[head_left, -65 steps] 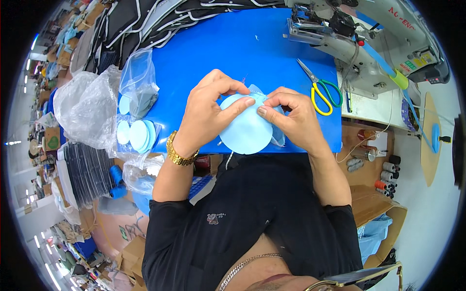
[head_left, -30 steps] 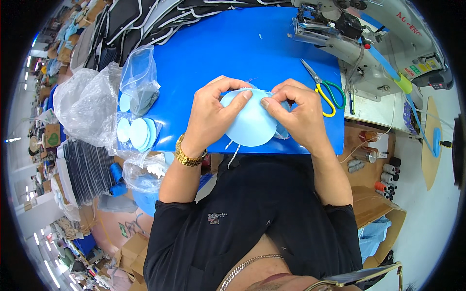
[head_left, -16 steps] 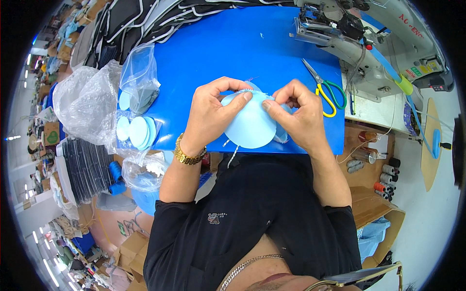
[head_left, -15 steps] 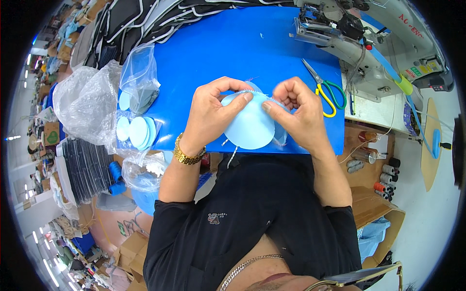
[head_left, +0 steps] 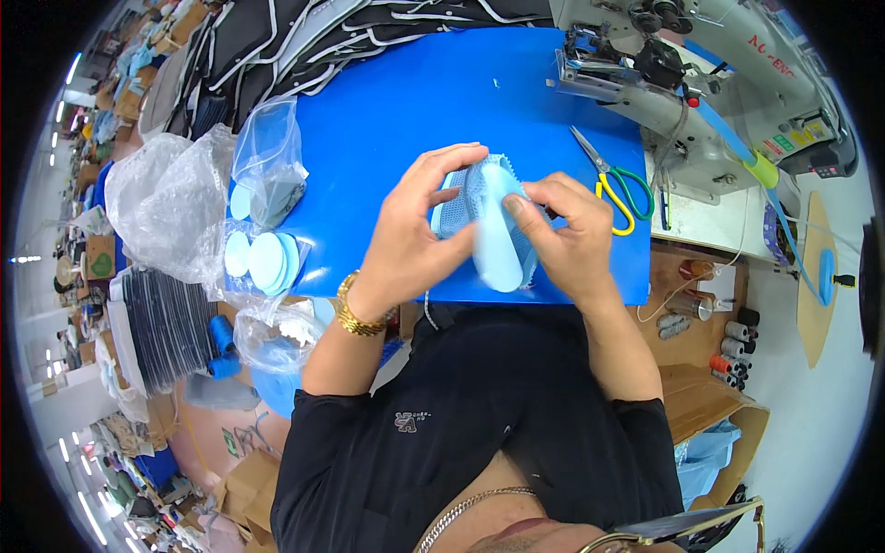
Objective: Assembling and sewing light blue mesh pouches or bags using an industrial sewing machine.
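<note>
A light blue fabric piece (head_left: 501, 247) is turned nearly edge-on at the middle of the blue work surface (head_left: 396, 101), showing mesh fabric and a jagged edge beside its smooth round face. My left hand (head_left: 415, 221) is curved at its left, fingertips on the top edge and thumb blurred over the lower part. My right hand (head_left: 572, 240) grips the right side, thumb on the smooth face. Scissors (head_left: 616, 194) with yellow and green handles lie right of my right hand. Pale blue discs (head_left: 266, 263) in clear plastic and a clear bag (head_left: 267, 157) sit at the left.
A sewing machine (head_left: 719, 129) stands at the right, thread cones (head_left: 733, 346) below. Black padded pieces (head_left: 286, 46) with light piping are piled at the back. Crumpled plastic (head_left: 161, 203) and stacked dark sheets (head_left: 161, 332) are at the left; a cardboard box (head_left: 719, 415) is at lower right.
The blue piece has turned from face-up to nearly edge-on, exposing its mesh side. My left index finger has risen to the top edge and its thumb has moved down.
</note>
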